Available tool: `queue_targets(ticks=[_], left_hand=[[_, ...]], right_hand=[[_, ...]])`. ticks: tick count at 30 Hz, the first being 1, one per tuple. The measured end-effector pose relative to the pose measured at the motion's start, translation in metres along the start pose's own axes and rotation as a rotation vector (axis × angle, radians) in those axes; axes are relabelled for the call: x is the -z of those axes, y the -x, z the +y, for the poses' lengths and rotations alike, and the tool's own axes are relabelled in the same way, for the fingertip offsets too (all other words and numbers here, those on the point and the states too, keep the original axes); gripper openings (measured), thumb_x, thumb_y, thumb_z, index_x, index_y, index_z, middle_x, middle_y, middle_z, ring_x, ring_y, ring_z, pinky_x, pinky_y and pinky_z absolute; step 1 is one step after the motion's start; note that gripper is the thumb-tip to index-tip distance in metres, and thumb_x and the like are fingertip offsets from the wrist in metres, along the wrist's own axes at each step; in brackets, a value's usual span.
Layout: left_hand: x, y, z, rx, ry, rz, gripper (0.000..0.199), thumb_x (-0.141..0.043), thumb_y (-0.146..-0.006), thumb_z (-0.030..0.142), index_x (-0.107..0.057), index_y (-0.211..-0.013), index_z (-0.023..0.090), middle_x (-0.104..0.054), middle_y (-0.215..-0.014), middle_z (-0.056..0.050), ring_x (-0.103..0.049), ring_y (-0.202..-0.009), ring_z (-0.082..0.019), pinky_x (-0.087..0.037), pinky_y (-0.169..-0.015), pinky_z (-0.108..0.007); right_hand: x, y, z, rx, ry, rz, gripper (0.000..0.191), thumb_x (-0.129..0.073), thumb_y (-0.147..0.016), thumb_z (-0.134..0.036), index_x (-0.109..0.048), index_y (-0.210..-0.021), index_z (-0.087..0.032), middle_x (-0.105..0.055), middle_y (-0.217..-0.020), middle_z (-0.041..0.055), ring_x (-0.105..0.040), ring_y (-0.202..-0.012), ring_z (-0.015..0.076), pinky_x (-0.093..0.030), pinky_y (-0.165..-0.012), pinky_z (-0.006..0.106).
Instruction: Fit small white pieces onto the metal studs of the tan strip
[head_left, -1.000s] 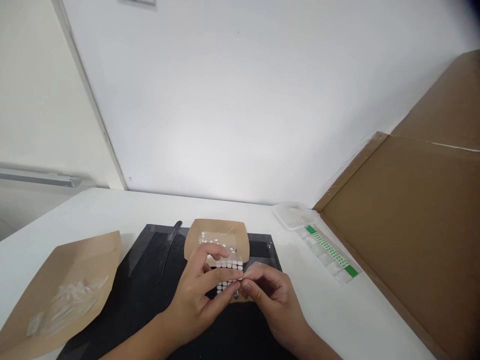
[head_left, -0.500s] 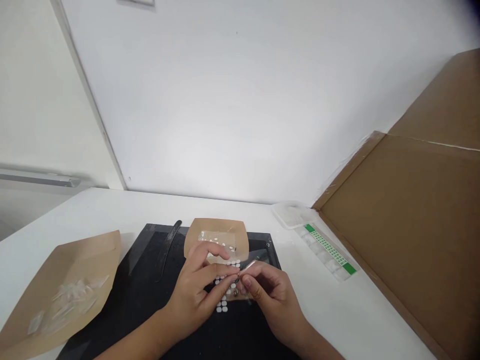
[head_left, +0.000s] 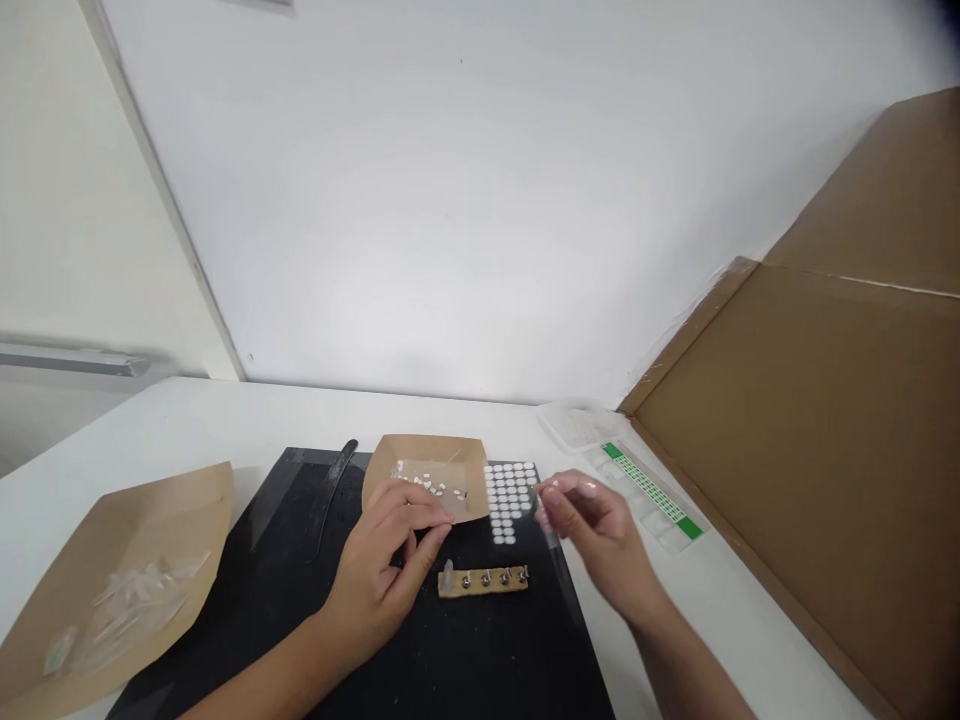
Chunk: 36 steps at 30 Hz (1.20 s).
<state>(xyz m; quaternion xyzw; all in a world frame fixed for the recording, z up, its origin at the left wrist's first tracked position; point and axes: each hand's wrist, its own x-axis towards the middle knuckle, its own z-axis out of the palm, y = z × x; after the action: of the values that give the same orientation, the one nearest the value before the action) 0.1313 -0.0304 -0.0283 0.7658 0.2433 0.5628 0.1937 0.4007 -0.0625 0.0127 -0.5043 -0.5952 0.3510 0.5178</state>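
Note:
My left hand (head_left: 397, 555) has thumb and forefinger pressed together over the front of a small brown paper tray (head_left: 375, 460); anything between the tips is too small to make out. My right hand (head_left: 592, 520) pinches a small clear piece (head_left: 553, 538) at the right edge of the black board (head_left: 450, 670). Between the hands lies a sheet of white oval stickers (head_left: 510, 495). Nearer me, a narrow brown strip (head_left: 482, 582) bears several small metal parts, with a clear piece upright at its left end. White bits lie on clear film inside the small tray.
At the left stands a larger brown paper tray (head_left: 172, 500) with clear plastic pieces. A dark curved tool (head_left: 334, 490) lies on the board. Beyond the right hand are a green-and-clear strip box (head_left: 652, 490) and a clear lid (head_left: 577, 425). Cardboard (head_left: 810, 420) stands at the right.
My hands have come apart, the right one moving right with a clear piece. The sticker sheet now lies flat on the board, and the brown strip shows in front of it.

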Motion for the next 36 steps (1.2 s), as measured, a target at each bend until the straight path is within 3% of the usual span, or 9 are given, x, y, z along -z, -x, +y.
queue_targets(ticks=[5,8,12,17,23,26,28,30,36], left_hand=[[-0.004,0.003,-0.001,0.016,0.013,-0.064,0.017,-0.063,-0.102,0.009,-0.073,-0.11,0.02,-0.073,-0.097,-0.006,-0.066,-0.079,-0.016,-0.054,-0.066,-0.026],[-0.006,0.006,0.0,0.035,0.039,-0.066,0.02,-0.064,-0.102,0.009,-0.075,-0.113,0.021,-0.074,-0.101,-0.007,-0.067,-0.075,-0.013,-0.051,-0.055,-0.019],[-0.008,0.008,0.002,0.058,0.063,-0.085,0.019,-0.066,-0.101,0.009,-0.076,-0.112,0.022,-0.075,-0.102,-0.007,-0.07,-0.077,-0.012,-0.049,-0.049,-0.015],[-0.01,0.01,0.002,0.071,0.076,-0.123,0.019,-0.065,-0.101,0.01,-0.077,-0.111,0.02,-0.074,-0.099,-0.006,-0.064,-0.065,-0.009,-0.046,-0.048,-0.015],[-0.01,0.009,0.003,0.058,0.076,-0.129,0.018,-0.065,-0.101,0.01,-0.077,-0.11,0.019,-0.073,-0.097,-0.006,-0.06,-0.061,-0.008,-0.045,-0.049,-0.017],[-0.01,0.007,0.005,0.047,0.095,-0.148,0.017,-0.066,-0.101,0.01,-0.077,-0.109,0.018,-0.073,-0.096,-0.007,-0.06,-0.06,-0.008,-0.046,-0.052,-0.018],[-0.01,0.007,0.006,0.042,0.101,-0.17,0.017,-0.065,-0.101,0.009,-0.078,-0.108,0.018,-0.073,-0.095,-0.007,-0.06,-0.061,-0.008,-0.047,-0.054,-0.018],[-0.012,0.008,0.007,0.044,0.099,-0.189,0.018,-0.065,-0.1,0.008,-0.078,-0.109,0.018,-0.074,-0.095,-0.007,-0.059,-0.061,-0.008,-0.048,-0.055,-0.019],[-0.014,0.01,0.008,0.1,0.129,-0.208,0.017,-0.066,-0.1,0.01,-0.078,-0.108,0.019,-0.074,-0.092,-0.006,-0.061,-0.06,-0.009,-0.049,-0.054,-0.02]], right_hand=[[0.071,-0.008,0.013,0.032,0.215,0.25,0.049,-0.076,-0.094,-0.056,-0.052,-0.066,-0.024,-0.054,-0.062,-0.0025,-0.045,-0.057,0.0151,-0.037,-0.056,0.031],[0.096,-0.006,0.02,-0.047,0.268,0.16,0.058,-0.076,-0.092,-0.059,-0.042,-0.061,-0.025,-0.044,-0.056,-0.0044,-0.038,-0.054,0.0144,-0.031,-0.053,0.03],[0.102,-0.006,0.021,-0.142,0.389,0.009,0.052,-0.073,-0.092,-0.064,-0.055,-0.065,-0.024,-0.061,-0.064,0.0007,-0.059,-0.065,0.021,-0.044,-0.061,0.033],[0.101,-0.008,0.015,-0.203,0.405,-0.154,0.044,-0.067,-0.097,-0.063,-0.066,-0.078,-0.024,-0.079,-0.099,0.0085,-0.069,-0.124,0.0379,-0.05,-0.104,0.048],[0.12,-0.009,0.036,-0.202,0.742,-0.107,0.036,-0.066,-0.094,-0.059,-0.07,-0.083,-0.024,-0.08,-0.091,0.0069,-0.076,-0.089,0.0306,-0.058,-0.078,0.04],[0.125,-0.012,0.048,-0.181,0.849,0.072,0.035,-0.071,-0.087,-0.057,-0.074,-0.098,-0.024,-0.079,-0.107,0.0117,-0.069,-0.112,0.0399,-0.053,-0.095,0.054],[0.119,-0.013,0.047,-0.127,0.912,0.218,0.041,-0.073,-0.085,-0.056,-0.073,-0.109,-0.023,-0.074,-0.123,0.0153,-0.056,-0.132,0.0473,-0.042,-0.107,0.066],[0.1,-0.013,0.039,0.033,0.912,0.277,0.037,-0.075,-0.087,-0.052,-0.072,-0.111,-0.024,-0.073,-0.123,0.0135,-0.056,-0.131,0.0439,-0.04,-0.11,0.065],[0.004,0.008,0.012,0.393,0.421,-0.182,0.007,-0.073,-0.099,-0.028,-0.07,-0.105,-0.026,-0.075,-0.1,0.0054,-0.07,-0.094,0.0231,-0.057,-0.082,0.037]])
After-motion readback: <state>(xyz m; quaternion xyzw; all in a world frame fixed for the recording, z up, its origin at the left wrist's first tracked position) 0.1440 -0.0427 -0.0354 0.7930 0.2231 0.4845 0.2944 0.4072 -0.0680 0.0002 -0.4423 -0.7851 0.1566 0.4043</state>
